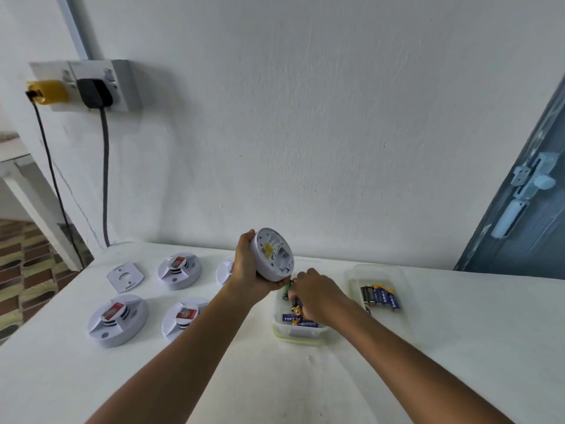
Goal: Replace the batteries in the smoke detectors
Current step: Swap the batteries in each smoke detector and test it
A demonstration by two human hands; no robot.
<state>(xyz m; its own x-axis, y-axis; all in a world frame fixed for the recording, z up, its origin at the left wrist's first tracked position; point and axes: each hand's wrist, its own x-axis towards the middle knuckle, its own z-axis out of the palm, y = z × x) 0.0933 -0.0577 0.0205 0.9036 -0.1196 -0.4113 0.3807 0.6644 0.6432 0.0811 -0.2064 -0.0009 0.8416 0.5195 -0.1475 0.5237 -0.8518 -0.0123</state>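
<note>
My left hand (246,267) grips a round white smoke detector (273,255) above the table, its back with the open battery bay turned toward me. My right hand (318,293) reaches into a clear tub with a green rim (298,336) that holds loose batteries (301,319). Its fingertips pinch a green battery (286,290) at the tub's far end. A second clear tub (354,275) to the right holds several blue batteries (380,296).
Three more smoke detectors lie on the white table at left (117,319) (179,270) (183,318), and a fourth (224,272) is partly hidden by my left wrist. A white mounting plate (125,276) lies beside them. Wall socket with plugs (88,87) upper left; blue door (526,215) at right.
</note>
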